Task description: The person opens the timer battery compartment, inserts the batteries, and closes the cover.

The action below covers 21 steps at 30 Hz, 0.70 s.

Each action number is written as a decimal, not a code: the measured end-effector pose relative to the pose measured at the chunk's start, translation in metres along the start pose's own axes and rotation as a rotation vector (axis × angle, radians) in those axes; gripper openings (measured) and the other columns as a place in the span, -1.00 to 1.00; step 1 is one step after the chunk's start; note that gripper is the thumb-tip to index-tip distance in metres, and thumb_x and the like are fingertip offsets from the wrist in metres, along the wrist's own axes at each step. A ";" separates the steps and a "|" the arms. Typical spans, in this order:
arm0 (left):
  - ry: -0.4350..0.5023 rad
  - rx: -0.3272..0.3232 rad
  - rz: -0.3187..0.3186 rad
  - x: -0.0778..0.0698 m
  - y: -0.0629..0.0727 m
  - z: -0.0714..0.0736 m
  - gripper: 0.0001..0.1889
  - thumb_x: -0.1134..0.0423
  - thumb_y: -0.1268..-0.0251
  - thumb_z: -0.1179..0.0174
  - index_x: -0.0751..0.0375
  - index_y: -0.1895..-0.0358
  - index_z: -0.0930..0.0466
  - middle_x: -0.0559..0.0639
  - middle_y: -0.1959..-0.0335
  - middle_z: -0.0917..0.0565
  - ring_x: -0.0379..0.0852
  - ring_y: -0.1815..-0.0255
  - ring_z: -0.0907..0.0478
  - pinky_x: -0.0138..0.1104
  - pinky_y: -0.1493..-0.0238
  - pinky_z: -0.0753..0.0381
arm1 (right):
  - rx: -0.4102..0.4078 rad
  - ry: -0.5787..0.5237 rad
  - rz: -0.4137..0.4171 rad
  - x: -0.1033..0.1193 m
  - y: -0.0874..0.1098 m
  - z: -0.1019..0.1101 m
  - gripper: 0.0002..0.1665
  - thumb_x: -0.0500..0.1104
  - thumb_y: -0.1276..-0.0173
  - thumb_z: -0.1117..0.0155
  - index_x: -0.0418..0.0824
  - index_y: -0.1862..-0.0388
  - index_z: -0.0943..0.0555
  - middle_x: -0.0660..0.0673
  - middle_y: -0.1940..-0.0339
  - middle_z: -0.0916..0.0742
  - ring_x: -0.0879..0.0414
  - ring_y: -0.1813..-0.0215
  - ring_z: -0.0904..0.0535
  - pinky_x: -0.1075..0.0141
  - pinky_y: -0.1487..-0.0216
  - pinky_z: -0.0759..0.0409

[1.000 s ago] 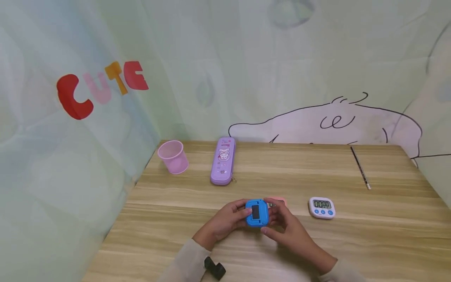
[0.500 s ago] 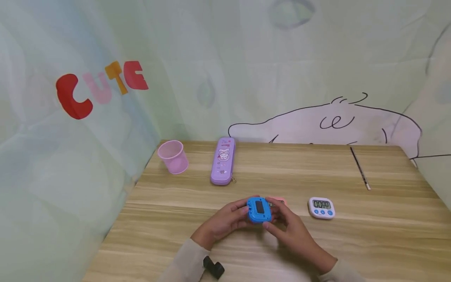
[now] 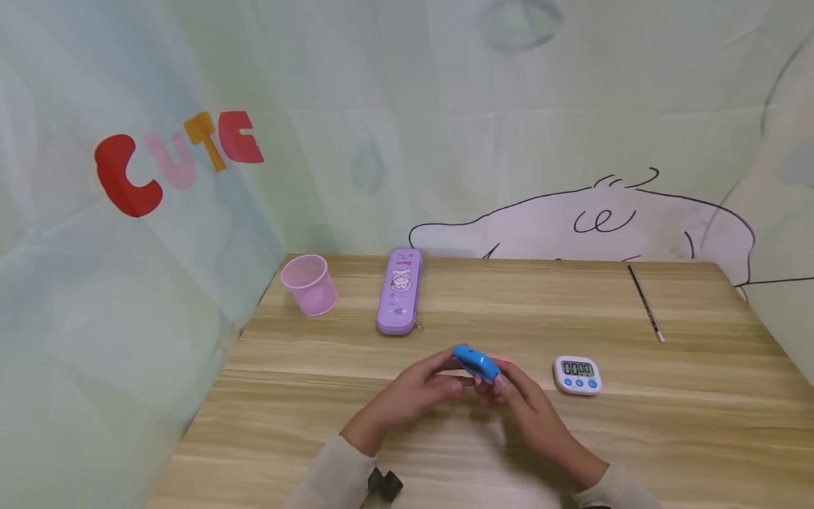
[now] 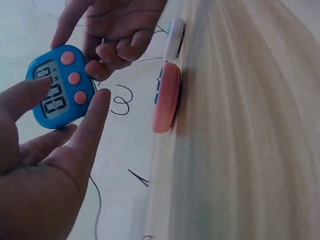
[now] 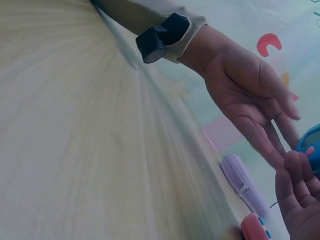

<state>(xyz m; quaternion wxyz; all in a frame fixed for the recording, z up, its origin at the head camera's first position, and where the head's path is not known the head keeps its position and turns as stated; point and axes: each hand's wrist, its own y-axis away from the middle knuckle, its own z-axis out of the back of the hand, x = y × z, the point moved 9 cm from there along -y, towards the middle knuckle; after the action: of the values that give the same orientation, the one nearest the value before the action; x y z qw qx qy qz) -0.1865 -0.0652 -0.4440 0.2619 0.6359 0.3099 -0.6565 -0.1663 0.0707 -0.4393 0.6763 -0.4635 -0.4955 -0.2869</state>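
A blue digital timer (image 3: 477,363) with pink buttons is held tilted above the table, its edge toward the head camera. My right hand (image 3: 534,410) pinches its right end between thumb and fingers. My left hand (image 3: 410,389) is at its other end, fingers stretched toward it; the thumb stands apart below in the head view. The left wrist view shows the blue timer's (image 4: 60,90) screen and buttons, partly covered by the left thumb. Behind the hands lies a pink timer (image 4: 167,97), mostly hidden in the head view. A white timer (image 3: 577,375) lies to the right.
A pink cup (image 3: 309,286) stands at the table's back left, beside a purple pencil case (image 3: 399,291). A pencil (image 3: 646,304) lies at the back right. Curtain-like printed cloth (image 3: 356,127) rises along the table's back and left edges.
The blue timer has turned from showing its back to standing nearly edge-on. My right thumb has come onto it, while the left thumb has moved off it.
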 end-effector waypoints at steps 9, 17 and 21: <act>-0.194 -0.119 0.049 -0.006 -0.005 -0.002 -0.20 0.37 -0.31 -0.26 -0.02 -0.54 -0.05 0.12 -0.35 -0.41 -0.09 -0.19 -0.53 -0.37 -0.11 -0.55 | 0.012 -0.085 -0.048 -0.001 0.001 0.003 -0.47 -0.18 -0.67 0.45 -0.58 -0.22 -0.32 -0.53 0.16 -0.56 0.04 0.13 -0.63 0.20 0.08 -0.67; -0.233 -0.187 0.060 -0.003 -0.004 -0.001 -0.12 0.36 -0.19 -0.37 -0.32 -0.49 -0.11 0.05 -0.25 -0.47 -0.18 -0.02 -0.61 -0.36 0.04 -0.64 | -0.085 0.067 -0.171 -0.010 0.005 0.015 -0.50 -0.13 -0.66 0.27 -0.50 -0.23 -0.42 -0.33 0.28 -0.63 0.07 0.24 -0.60 0.30 0.04 -0.64; -0.257 -0.190 0.045 -0.003 -0.004 -0.001 -0.15 0.36 -0.22 -0.35 -0.28 -0.49 -0.14 0.05 -0.18 -0.48 -0.18 0.01 -0.62 -0.37 0.06 -0.64 | -0.135 0.153 -0.191 -0.014 0.006 0.022 -0.58 -0.12 -0.63 0.16 -0.37 -0.19 -0.49 -0.17 0.27 -0.68 0.08 0.21 -0.62 0.31 0.02 -0.63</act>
<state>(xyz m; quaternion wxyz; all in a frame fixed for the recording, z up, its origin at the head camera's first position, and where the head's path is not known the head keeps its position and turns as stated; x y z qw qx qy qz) -0.1891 -0.0619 -0.4408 0.3730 0.5257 0.3200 -0.6943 -0.1749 0.0920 -0.4526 0.6490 -0.4356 -0.4639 -0.4170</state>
